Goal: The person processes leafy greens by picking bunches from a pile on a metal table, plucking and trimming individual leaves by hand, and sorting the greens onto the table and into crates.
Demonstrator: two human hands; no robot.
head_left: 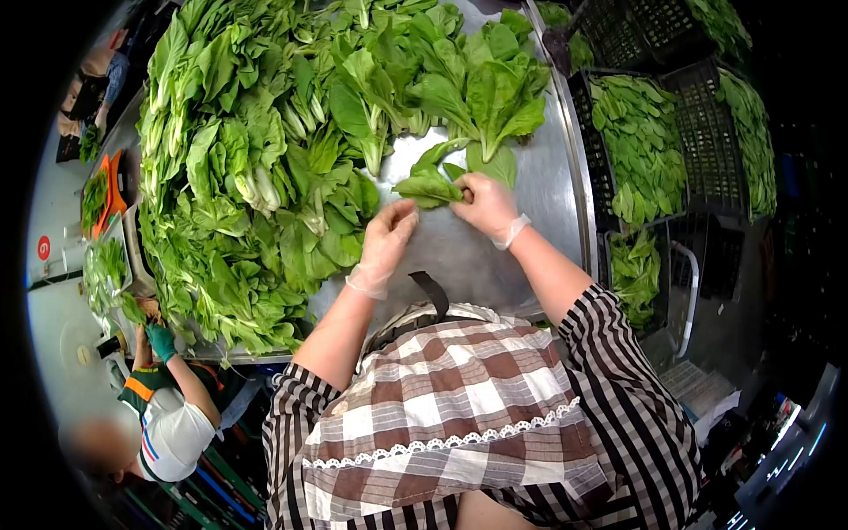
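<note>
My right hand [486,210], in a clear glove, pinches a small bok choy [430,185] whose leaves spread left over the metal table [459,265]. Just below its left leaf is my left hand [387,243], also in a clear glove. Its fingers are curled in toward the thumb, and whatever may lie between them is too hidden to make out. Beyond both hands, several bok choy heads [490,97] lie with leaves fanned out. A large pile of bok choy [230,168] covers the table's left side.
Black crates [602,132] filled with leafy greens stand beyond the table's right edge. A curved metal handle [693,300] rises near them. At lower left, a co-worker with a green glove [161,342] works at the pile's edge. An orange tray [110,190] of greens lies farther left.
</note>
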